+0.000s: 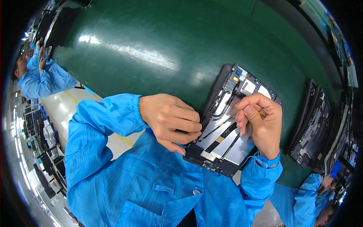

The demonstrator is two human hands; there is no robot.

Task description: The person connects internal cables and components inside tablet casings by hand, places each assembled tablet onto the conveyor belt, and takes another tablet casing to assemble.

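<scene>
An opened tablet (pixel 236 151) lies tilted close to my body, its inside facing up. Silver battery plates, dark flat cables and a small circuit board at the far end show in it. My left hand (pixel 172 121) grips its left edge, fingers curled over the side and thumb at the near corner. Over the tablet's right half, my right hand (pixel 262 123) is closed, thumb and forefinger pinched together and the other fingers curled. Whatever it may pinch is too small or hidden to tell. A blue wrist strap (pixel 269 162) circles my right wrist.
The green table (pixel 151 34) stretches away ahead. Several similar opened devices (pixel 312 128) lean together at the right. One co-worker in blue (pixel 45 79) sits at the far left, another (pixel 302 200) at the lower right. Racks of parts (pixel 45 140) line the left.
</scene>
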